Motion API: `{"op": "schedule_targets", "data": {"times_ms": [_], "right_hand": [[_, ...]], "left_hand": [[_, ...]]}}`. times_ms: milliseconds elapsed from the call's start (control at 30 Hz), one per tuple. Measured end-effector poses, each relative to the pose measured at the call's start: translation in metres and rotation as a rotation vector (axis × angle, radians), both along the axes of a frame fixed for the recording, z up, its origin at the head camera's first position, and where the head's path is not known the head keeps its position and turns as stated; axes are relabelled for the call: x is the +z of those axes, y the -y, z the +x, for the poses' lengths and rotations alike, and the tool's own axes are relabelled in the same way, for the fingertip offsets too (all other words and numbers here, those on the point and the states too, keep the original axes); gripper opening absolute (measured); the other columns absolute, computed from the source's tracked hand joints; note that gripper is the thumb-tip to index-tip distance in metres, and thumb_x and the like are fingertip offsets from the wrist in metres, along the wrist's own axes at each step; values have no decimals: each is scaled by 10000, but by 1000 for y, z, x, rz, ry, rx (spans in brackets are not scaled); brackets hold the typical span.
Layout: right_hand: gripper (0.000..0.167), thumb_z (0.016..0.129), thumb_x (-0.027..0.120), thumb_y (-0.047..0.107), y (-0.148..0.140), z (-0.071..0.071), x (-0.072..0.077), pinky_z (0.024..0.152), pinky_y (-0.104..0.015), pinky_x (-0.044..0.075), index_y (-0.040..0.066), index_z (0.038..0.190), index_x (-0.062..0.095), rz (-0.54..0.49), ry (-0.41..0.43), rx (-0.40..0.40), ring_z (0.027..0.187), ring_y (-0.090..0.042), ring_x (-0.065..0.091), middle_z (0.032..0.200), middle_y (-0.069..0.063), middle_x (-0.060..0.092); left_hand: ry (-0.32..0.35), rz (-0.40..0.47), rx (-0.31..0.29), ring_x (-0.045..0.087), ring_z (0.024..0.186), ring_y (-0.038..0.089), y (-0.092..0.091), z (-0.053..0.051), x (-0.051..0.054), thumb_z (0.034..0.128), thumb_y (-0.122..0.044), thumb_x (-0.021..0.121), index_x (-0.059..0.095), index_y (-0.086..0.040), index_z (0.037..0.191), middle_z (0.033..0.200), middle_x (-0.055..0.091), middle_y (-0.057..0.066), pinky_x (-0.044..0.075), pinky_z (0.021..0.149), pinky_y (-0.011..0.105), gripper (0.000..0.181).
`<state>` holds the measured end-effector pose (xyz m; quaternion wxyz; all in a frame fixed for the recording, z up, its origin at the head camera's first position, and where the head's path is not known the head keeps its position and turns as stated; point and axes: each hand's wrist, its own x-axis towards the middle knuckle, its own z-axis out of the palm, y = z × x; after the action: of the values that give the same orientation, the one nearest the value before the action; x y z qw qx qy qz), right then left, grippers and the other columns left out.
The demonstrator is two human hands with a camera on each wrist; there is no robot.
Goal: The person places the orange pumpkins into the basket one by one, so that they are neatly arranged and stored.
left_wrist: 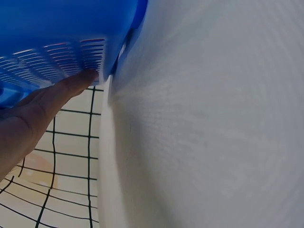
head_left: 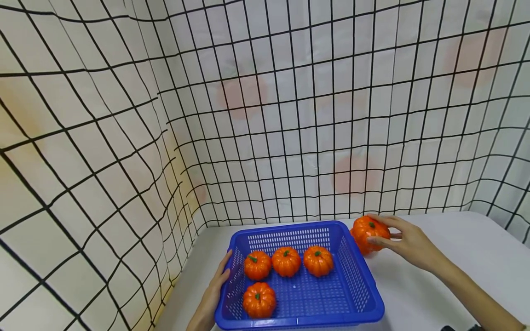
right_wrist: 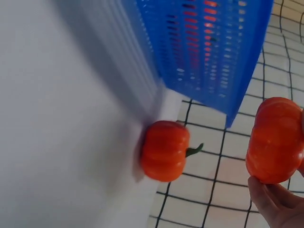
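My right hand [head_left: 414, 243] holds an orange toy pumpkin [head_left: 370, 233] with a green stem, raised just outside the right wall of a blue plastic basket [head_left: 298, 322]. In the right wrist view the fingers are on the held pumpkin [right_wrist: 275, 141], and a second pumpkin [right_wrist: 165, 151] sits below it on the table; in the head view that one is mostly hidden. My left hand [head_left: 212, 289] rests against the basket's left side, its straight fingers touching the perforated outer wall [left_wrist: 52, 57]. Inside the basket stand several pumpkins [head_left: 286, 261], mostly along the back and left.
The white table [head_left: 447, 248] extends to the right of the basket. A black wire grid [head_left: 290, 138] backed by pale printed cloth rises behind the table and along the left side.
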<state>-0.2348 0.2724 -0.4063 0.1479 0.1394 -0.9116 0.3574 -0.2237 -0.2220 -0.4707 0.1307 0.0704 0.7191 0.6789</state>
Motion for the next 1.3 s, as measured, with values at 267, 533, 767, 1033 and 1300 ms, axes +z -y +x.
{"op": "schedule_targets", "data": {"times_ms": [267,533,767,1033,1300], "right_hand": [[582,944,763,296,39,-2,8,856,-306,616,123,1471,588,-88,34,157,1239,-459,615,1438,-233,578],[605,916,784,348,84,-6,0,895,-424,620,166,1465,603,-131,128,279,1198,-405,654,1458,-256,555],[607,903,787,402,115,-4,-9,963,-538,576,214,1455,616,-119,206,345,1262,-421,603,1492,-232,538],[606,877,817,395,145,-2,-17,952,-501,581,189,1422,648,-90,239,424,1225,-349,610,1376,-140,621],[600,873,830,325,161,-3,-32,962,-483,585,168,1422,646,-99,325,517,1187,-289,602,1309,-110,624]], "left_hand": [[12,-23,21,-11,1557,572,-1,0,0,1115,-486,296,39,-355,1673,1735,-121,201,94,1215,749,628],[8,-20,32,-47,1562,559,-1,-1,0,1111,-489,317,66,-361,1672,1740,-115,190,34,1213,751,627],[-4,-29,44,-59,1561,561,-2,-1,0,1109,-483,323,91,-355,1672,1743,-85,191,-9,1199,766,621],[-11,-31,48,-57,1561,561,-2,-1,0,1110,-478,323,99,-346,1673,1744,-75,192,-9,1199,767,620],[-26,-13,30,-46,1562,562,-1,0,-2,1116,-459,306,89,-326,1676,1742,-76,199,2,1205,764,615]]}}
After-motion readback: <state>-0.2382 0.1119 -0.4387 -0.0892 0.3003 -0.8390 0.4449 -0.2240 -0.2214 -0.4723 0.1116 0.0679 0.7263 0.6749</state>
